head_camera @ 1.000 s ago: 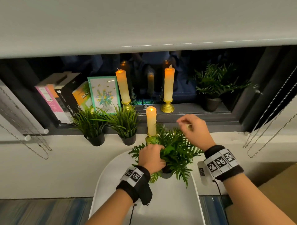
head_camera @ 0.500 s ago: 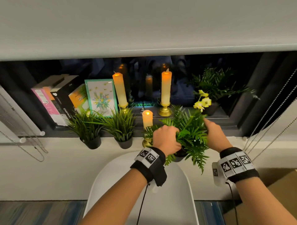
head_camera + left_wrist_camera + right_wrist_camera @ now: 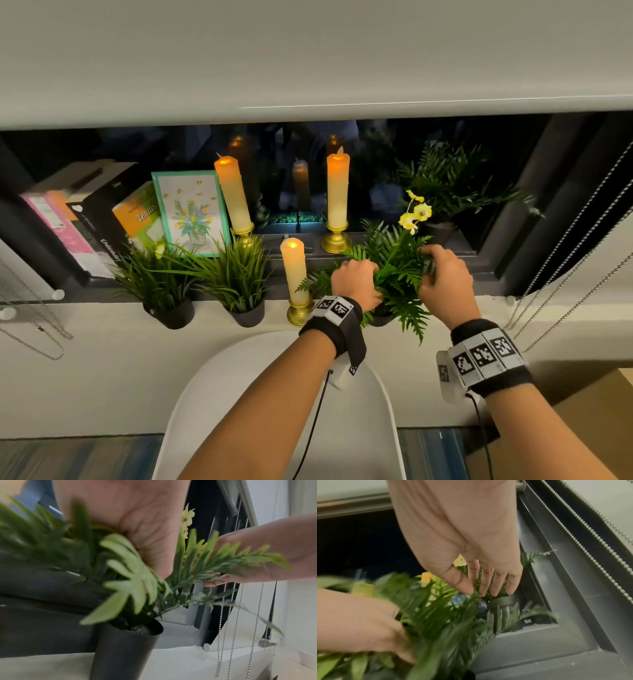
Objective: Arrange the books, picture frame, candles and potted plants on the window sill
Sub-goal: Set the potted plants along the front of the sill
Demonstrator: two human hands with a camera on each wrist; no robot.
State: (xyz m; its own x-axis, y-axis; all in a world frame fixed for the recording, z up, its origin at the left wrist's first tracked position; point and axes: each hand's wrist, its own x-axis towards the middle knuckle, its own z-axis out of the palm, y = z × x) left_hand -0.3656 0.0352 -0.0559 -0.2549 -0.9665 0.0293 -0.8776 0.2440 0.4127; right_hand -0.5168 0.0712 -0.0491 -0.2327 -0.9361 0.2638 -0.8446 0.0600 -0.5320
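Observation:
A small fern with yellow flowers (image 3: 397, 274) in a dark pot (image 3: 123, 649) is at the front edge of the window sill (image 3: 85, 310), right of a short lit candle (image 3: 294, 270). My left hand (image 3: 371, 284) grips its stems low among the fronds. My right hand (image 3: 435, 263) touches the fronds on the right with straight fingers (image 3: 488, 582). Whether the tilted pot rests on the sill I cannot tell. Books (image 3: 85, 219) lean at the far left beside a picture frame (image 3: 191, 212). Two tall candles (image 3: 233, 195) (image 3: 337, 192) stand at the back.
Two grass plants (image 3: 161, 284) (image 3: 239, 277) stand on the front ledge at left. Another fern (image 3: 448, 192) sits in the back right corner. Blind chains (image 3: 565, 274) hang at right. A white chair (image 3: 274, 411) is below my arms, a cardboard box (image 3: 599, 411) at lower right.
Both hands have risen from above the chair seat to the sill, my left carrying the fern up and right. My right hand came down onto its fronds.

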